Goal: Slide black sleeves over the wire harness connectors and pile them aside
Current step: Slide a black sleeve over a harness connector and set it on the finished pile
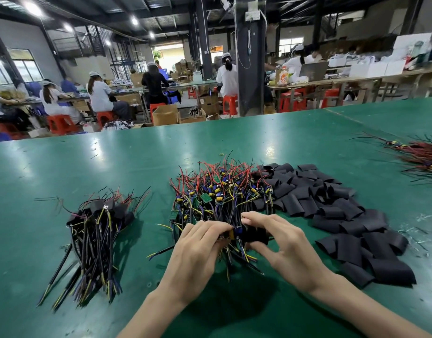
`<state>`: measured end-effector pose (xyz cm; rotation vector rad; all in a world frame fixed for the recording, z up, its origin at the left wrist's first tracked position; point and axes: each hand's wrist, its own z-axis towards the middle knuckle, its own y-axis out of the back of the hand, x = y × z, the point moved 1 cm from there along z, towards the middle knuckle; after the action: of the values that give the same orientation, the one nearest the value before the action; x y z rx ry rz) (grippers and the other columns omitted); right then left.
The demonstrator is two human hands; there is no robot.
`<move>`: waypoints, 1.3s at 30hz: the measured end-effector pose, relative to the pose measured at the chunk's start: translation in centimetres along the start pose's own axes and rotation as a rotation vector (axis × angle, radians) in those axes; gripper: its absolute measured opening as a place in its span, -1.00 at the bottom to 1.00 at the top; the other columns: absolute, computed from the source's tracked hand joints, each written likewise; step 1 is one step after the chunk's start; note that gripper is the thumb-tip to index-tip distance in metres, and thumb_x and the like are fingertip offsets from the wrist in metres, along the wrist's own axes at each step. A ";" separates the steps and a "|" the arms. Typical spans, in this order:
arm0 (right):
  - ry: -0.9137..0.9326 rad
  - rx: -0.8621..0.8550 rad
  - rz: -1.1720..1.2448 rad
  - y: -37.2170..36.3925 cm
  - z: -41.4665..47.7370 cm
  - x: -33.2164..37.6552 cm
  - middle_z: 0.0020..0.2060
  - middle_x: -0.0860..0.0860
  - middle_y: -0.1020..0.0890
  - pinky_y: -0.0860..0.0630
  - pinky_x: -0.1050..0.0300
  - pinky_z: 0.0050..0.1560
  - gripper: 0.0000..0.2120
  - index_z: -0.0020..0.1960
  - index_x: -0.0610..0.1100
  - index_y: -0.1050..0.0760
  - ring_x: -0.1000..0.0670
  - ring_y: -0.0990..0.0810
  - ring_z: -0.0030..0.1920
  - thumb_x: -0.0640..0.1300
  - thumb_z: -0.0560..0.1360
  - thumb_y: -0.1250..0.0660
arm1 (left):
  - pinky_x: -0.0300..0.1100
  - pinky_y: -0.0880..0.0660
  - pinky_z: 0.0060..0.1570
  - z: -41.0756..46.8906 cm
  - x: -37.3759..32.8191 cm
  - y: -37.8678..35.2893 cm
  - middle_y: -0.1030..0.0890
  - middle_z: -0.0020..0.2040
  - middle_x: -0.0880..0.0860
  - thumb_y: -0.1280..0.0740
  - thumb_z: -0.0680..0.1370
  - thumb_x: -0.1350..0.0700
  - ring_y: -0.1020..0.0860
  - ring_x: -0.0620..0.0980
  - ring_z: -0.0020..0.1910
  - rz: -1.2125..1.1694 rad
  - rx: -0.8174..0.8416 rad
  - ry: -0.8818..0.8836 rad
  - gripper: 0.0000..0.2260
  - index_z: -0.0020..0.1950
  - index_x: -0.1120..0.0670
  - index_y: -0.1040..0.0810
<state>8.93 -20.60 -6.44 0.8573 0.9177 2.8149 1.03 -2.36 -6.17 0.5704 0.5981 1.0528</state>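
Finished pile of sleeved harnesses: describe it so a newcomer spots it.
On the green table, look left of the big central heap of bare harnesses. The smaller bundle there is it: black sleeves cover its boards, unlike the heap's exposed ones.

Bare wire harnesses [222,189] heaped centre; loose black sleeves [332,208] touching them at right; sleeved harnesses [97,220] piled apart at left.

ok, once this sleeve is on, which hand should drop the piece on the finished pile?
Left. The left hand grips the harness, and the sleeved pile lies on its side. The right hand pinches the black sleeve, nearer the loose sleeves.
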 end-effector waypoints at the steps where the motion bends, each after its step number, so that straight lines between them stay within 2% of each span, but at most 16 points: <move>1: -0.012 0.002 0.012 0.0 0.0 0.0 0.05 0.15 -0.62 -0.48 0.14 0.12 -0.46 0.32 -0.04 -0.44 0.13 -0.57 0.09 -0.21 0.37 -0.47 | -0.13 -0.37 -0.09 0.0 0.0 0.1 -0.57 0.03 -0.12 -0.32 0.52 0.19 -0.50 -0.10 -0.06 -0.002 0.017 0.000 -0.78 0.15 0.02 -0.49; 4: -0.052 0.027 0.050 -0.1 0.0 0.0 0.07 0.17 -0.62 -0.48 0.13 0.16 -0.42 0.33 0.02 -0.43 0.18 -0.55 0.13 -0.26 0.37 -0.49 | -0.13 -0.36 -0.08 0.1 -0.1 0.1 -0.56 0.05 -0.12 -0.30 0.53 0.20 -0.51 -0.08 -0.05 -0.003 0.070 -0.003 -0.76 0.17 -0.02 -0.45; 9: -0.028 0.100 0.041 -0.2 -0.2 -0.1 0.10 0.13 -0.59 -0.46 0.16 0.20 -0.34 0.37 0.10 -0.36 0.18 -0.53 0.16 -0.32 0.38 -0.45 | -0.16 -0.44 -0.08 0.0 -0.4 -0.2 -0.52 0.06 -0.02 -0.36 0.53 0.20 -0.47 -0.01 -0.12 -0.016 0.096 0.053 -0.80 0.14 0.07 -0.54; 11: -0.023 0.091 0.034 -0.3 -0.2 -0.1 0.10 0.12 -0.60 -0.48 0.12 0.18 -0.35 0.38 0.07 -0.37 0.16 -0.54 0.16 -0.31 0.38 -0.45 | -0.11 -0.48 -0.12 0.0 -0.5 -0.3 -0.49 0.00 -0.02 -0.35 0.54 0.20 -0.46 0.00 -0.16 -0.052 0.086 0.062 -0.76 0.19 0.05 -0.50; 14: -0.017 0.083 0.030 -0.4 -0.1 0.0 0.09 0.11 -0.61 -0.51 0.07 0.14 -0.36 0.37 0.05 -0.38 0.14 -0.56 0.14 -0.30 0.38 -0.47 | -0.03 -0.50 -0.07 0.1 -0.5 -0.2 -0.47 -0.02 -0.05 -0.32 0.55 0.18 -0.51 0.01 -0.10 -0.156 0.078 0.090 -0.63 0.31 -0.05 -0.36; 16: -0.011 0.078 0.031 -0.4 -0.1 0.0 0.08 0.12 -0.61 -0.53 0.06 0.11 -0.37 0.37 0.05 -0.38 0.14 -0.56 0.12 -0.27 0.38 -0.48 | -0.01 -0.52 -0.05 0.2 -0.6 -0.2 -0.46 -0.02 -0.04 -0.30 0.55 0.19 -0.54 0.02 -0.08 -0.233 0.080 0.094 -0.61 0.34 -0.06 -0.34; 20: -0.032 0.061 0.053 -0.5 0.0 -0.1 0.06 0.14 -0.62 -0.53 0.07 0.12 -0.37 0.36 0.05 -0.39 0.17 -0.56 0.12 -0.26 0.36 -0.51 | -0.06 -0.53 -0.07 0.2 -0.5 -0.2 -0.49 -0.03 -0.04 -0.31 0.53 0.27 -0.56 -0.04 -0.07 -0.277 0.063 0.086 -0.58 0.33 -0.05 -0.37; 26: -0.001 0.053 0.037 -0.8 -0.2 0.2 0.04 0.13 -0.62 -0.50 0.18 0.13 -0.36 0.34 0.05 -0.40 0.19 -0.56 0.10 -0.27 0.33 -0.48 | -0.13 -0.55 -0.06 0.2 -0.9 -0.3 -0.57 -0.01 -0.06 -0.32 0.51 0.23 -0.59 -0.13 -0.04 -0.326 0.013 0.095 -0.63 0.28 -0.05 -0.42; 31: -0.002 0.046 0.054 -0.8 -0.2 0.4 0.05 0.12 -0.62 -0.51 0.15 0.12 -0.36 0.34 0.06 -0.39 0.18 -0.57 0.10 -0.26 0.33 -0.48 | -0.24 -0.55 -0.04 0.2 -1.0 -0.2 -0.59 -0.02 -0.08 -0.36 0.47 0.27 -0.58 -0.23 -0.03 -0.353 -0.033 0.111 -0.60 0.24 -0.06 -0.45; 34: 0.011 0.055 0.078 -1.0 -0.2 0.4 0.07 0.11 -0.62 -0.51 0.15 0.15 -0.36 0.35 0.09 -0.36 0.18 -0.57 0.12 -0.25 0.36 -0.47 | -0.31 -0.51 -0.07 0.2 -0.9 -0.2 -0.57 -0.06 -0.08 -0.40 0.43 0.34 -0.56 -0.23 -0.08 -0.336 -0.054 0.116 -0.54 0.22 -0.07 -0.46; 39: 0.011 0.073 0.076 -1.2 -0.3 0.2 0.09 0.12 -0.62 -0.51 0.12 0.16 -0.34 0.37 0.13 -0.31 0.20 -0.56 0.15 -0.23 0.38 -0.47 | -0.26 -0.53 -0.10 0.0 -0.6 -0.4 -0.58 -0.10 -0.10 -0.41 0.42 0.37 -0.56 -0.22 -0.11 -0.334 -0.049 0.131 -0.52 0.21 -0.08 -0.46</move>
<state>8.45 -19.74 -7.24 0.9051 1.0160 2.8688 1.03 -3.04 -6.34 0.3443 0.7519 0.7901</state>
